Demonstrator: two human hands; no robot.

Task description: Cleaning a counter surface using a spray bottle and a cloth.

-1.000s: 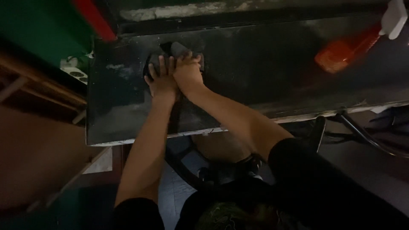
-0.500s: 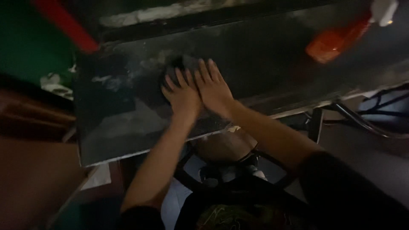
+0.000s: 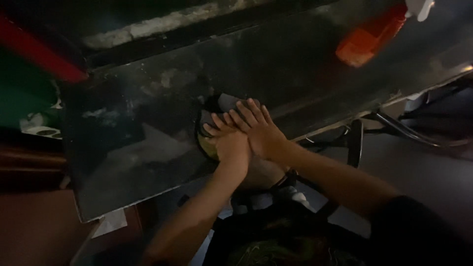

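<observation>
Dark grey cloth (image 3: 224, 106) with a yellow-green underside, bunched near the middle of the bench (image 3: 148, 128), a little toward its near edge, mostly hidden under two hands. Left hand (image 3: 231, 143) flat on top of the cloth, fingers (image 3: 216, 124) stretched out and spread, pointing up and to the left, not curled round anything. Right hand (image 3: 261, 130) laid partly over the left, its own fingers likewise extended and released, tips reaching the folded grey edge of the cloth. Both forearms bare, running down and apart toward the lower frame; a dark sleeve (image 3: 419, 231) on the right arm at lower right. Bench top dark and glossy, smeared with pale, dusty streaks and cloudy patches, heaviest left of the cloth and along the far side; a thin bright metal trim along the near right edge. Orange-red plastic bottle (image 3: 367, 39), lying well apart from the cloth at the far right of the bench, with a white cap or trigger part (image 3: 419, 7) just at the top edge of the frame; no label legible on it. Beyond the bench, a pale, chipped ledge (image 3: 148, 27) running across the top. At far left, a red slanted bar (image 3: 44, 56) over a green surface (image 3: 19, 98), and below these a small whitish object (image 3: 37, 125), too dim to identify. Under the bench at right, dark curved metal tubing (image 3: 394, 128) over a grey floor (image 3: 433, 177). Whole scene dim and somewhat blurred.
</observation>
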